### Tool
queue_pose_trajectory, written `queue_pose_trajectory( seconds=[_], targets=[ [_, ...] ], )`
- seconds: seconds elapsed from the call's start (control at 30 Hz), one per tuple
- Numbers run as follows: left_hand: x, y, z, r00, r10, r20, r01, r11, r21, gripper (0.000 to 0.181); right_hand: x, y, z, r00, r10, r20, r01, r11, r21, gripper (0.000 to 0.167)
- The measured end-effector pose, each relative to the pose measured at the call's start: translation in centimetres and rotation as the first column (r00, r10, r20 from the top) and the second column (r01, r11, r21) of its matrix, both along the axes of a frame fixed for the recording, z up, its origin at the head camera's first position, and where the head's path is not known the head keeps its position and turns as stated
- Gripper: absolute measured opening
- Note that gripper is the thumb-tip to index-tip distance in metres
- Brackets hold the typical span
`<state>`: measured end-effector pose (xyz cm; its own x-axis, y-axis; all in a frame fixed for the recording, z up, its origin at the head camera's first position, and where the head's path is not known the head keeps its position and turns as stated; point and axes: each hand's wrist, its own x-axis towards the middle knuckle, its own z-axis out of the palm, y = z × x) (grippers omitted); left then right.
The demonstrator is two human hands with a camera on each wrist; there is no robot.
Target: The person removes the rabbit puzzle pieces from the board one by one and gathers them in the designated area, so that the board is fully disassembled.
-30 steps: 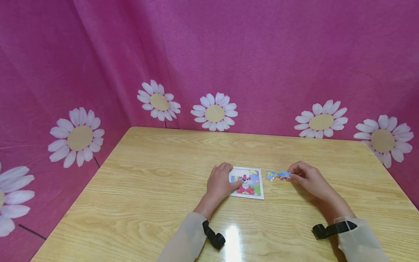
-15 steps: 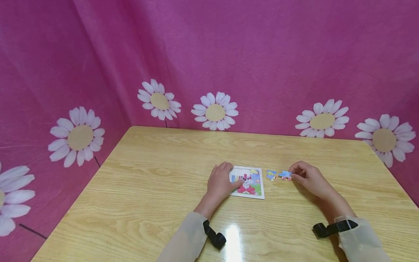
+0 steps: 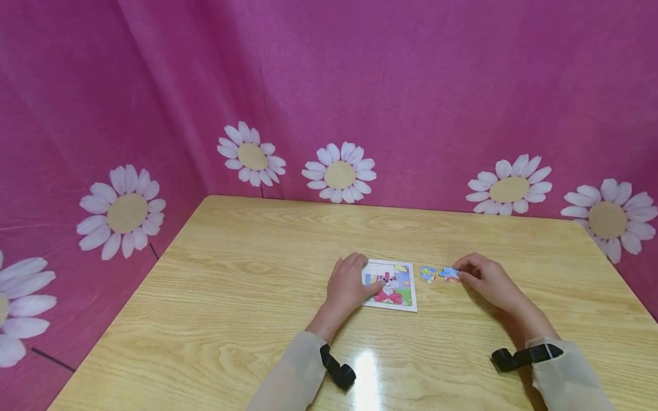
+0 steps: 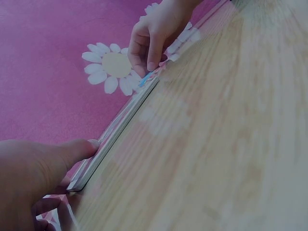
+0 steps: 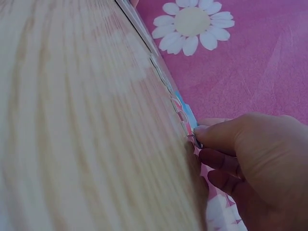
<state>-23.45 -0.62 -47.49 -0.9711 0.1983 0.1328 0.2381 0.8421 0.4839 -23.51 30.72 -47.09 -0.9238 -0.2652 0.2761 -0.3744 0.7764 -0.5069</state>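
Magenta cloth (image 3: 329,74) printed with white daisies (image 3: 340,174) hangs beyond a puzzle board (image 3: 389,308), which lies flat on a wood-grain table (image 3: 257,257) as a person in pale sleeves works with both hands. At the board's left edge, the left hand (image 3: 349,285) grips the frame, thumb laid over its face and fingers bent around its far left side, apparently to steady it. Within the frame, a pink-and-white cartoon animal (image 3: 388,292) sits complete at its lower middle, as far as the thumb allows a view, with green and blue scenery filled in along its right side and a yellow patch in its far right corner. One pale stretch of bare backing (image 3: 379,268) shows toward the board's far left, so the picture looks well advanced, with a gap near the top awaiting its parts; what the hand covers cannot be told. Just off the board's right edge, apart from it, lies a blue-and-yellow piece (image 3: 428,273), loose and touched by neither hand. Farther right of the board, just beside that first piece, a blue-and-pink piece (image 3: 449,274) sits at the fingertips of the right hand (image 3: 482,279), its right end pinched between thumb and forefinger, the other fingers curled in behind. Whether that piece is lifted or rests on the wood cannot be made out. Two pieces in view appear left to place.
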Motion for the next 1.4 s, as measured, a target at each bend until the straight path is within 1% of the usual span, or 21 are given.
queue_pose_trajectory(
  seconds=[0.33, 0.53, 0.57, 0.67, 0.8, 1.0, 1.13, 1.27, 1.4],
  targets=[
    [0.1, 0.0, 0.1, 1.000, 0.005, 0.004, -0.005, 1.000, -0.008, 0.063, 0.0, 0.1, -0.3, 0.996, 0.036, -0.077, -0.037, 0.999, -0.009, 0.017],
    [0.1, -0.1, 0.1, 1.000, 0.000, 0.004, 0.000, 1.000, -0.006, 0.063, 0.0, -0.7, -0.2, 0.981, 0.054, -0.188, -0.067, 0.996, -0.067, 0.017],
    [0.1, -0.1, 0.1, 1.000, -0.001, 0.005, 0.001, 1.000, -0.007, 0.063, -0.1, -1.0, -0.1, 0.978, 0.062, -0.202, -0.078, 0.994, -0.072, 0.018],
    [0.0, -0.1, 0.1, 1.000, -0.001, 0.005, 0.001, 1.000, -0.005, 0.063, -0.3, -2.1, 0.0, 0.973, 0.098, -0.209, -0.117, 0.990, -0.078, 0.018],
    [0.0, -0.1, 0.1, 1.000, -0.004, 0.007, 0.004, 1.000, 0.002, 0.063, -0.5, -3.9, 0.1, 0.974, 0.126, -0.189, -0.144, 0.986, -0.079, 0.018],
    [0.0, 0.0, 0.1, 1.000, -0.007, 0.005, 0.007, 1.000, -0.009, 0.062, -1.0, -6.5, -0.1, 0.985, 0.155, -0.076, -0.162, 0.983, -0.087, 0.017],
    [0.0, 0.0, 0.2, 1.000, 0.000, 0.001, 0.000, 1.000, -0.013, 0.062, -1.3, -7.7, 0.1, 0.985, 0.170, 0.000, -0.170, 0.984, -0.048, 0.018],
    [0.0, 0.0, 0.2, 1.000, 0.002, 0.000, -0.002, 1.000, -0.020, 0.062, -1.5, -8.5, 0.4, 0.982, 0.177, 0.071, -0.177, 0.984, -0.005, 0.021],
    [-0.1, 0.0, 0.2, 1.000, 0.000, 0.000, 0.000, 1.000, -0.023, 0.063, -1.7, -9.0, 0.5, 0.981, 0.171, 0.095, -0.175, 0.984, 0.030, 0.023]
  ],
)
